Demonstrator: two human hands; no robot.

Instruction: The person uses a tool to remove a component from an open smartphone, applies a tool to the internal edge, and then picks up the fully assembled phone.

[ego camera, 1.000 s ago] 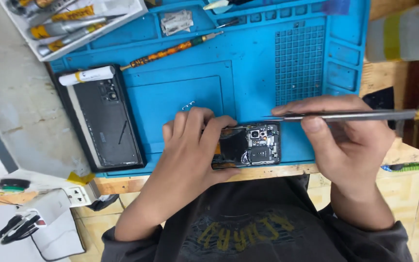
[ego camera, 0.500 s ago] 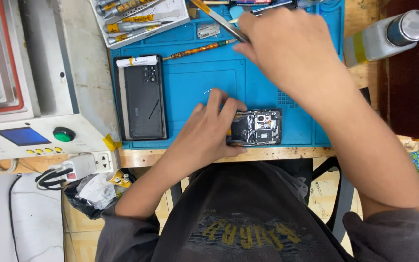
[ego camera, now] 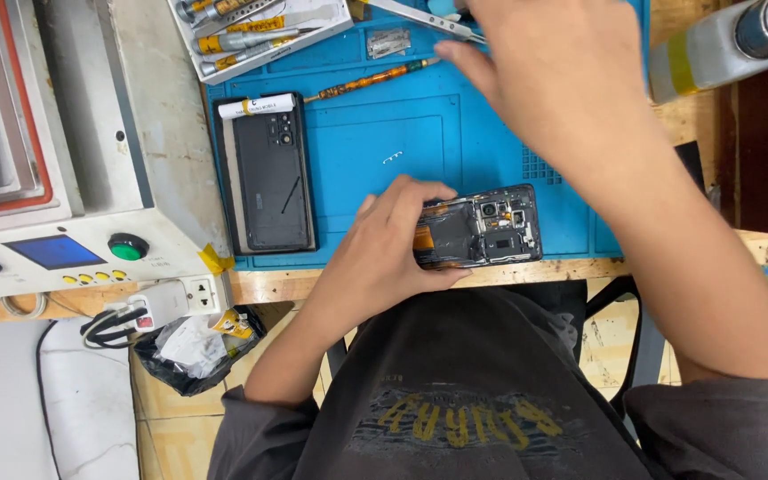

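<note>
My left hand [ego camera: 384, 249] grips an opened black phone [ego camera: 482, 236], its back off and its cameras and boards showing. The phone lies at the near edge of the blue work mat [ego camera: 375, 133]. My right hand [ego camera: 562, 80] reaches over the mat to its far edge. Its fingers are closed on a thin metal tool [ego camera: 411, 16] that points left towards the tool tray [ego camera: 251, 36]. The phone's black back cover [ego camera: 273, 178] lies on the mat's left side. An orange-handled screwdriver [ego camera: 366, 82] rests beyond it.
A white machine [ego camera: 55, 240] with a blue screen and a green and a red button stands at the left. A power strip [ego camera: 180, 298] hangs off the bench edge. A capped bottle [ego camera: 713, 44] lies at the far right. A tiny white part [ego camera: 391, 158] sits mid-mat.
My right hand has lifted off the phone and moved with the metal tool to the mat's far edge. The left hand stays on the phone. The view has shifted left.
</note>
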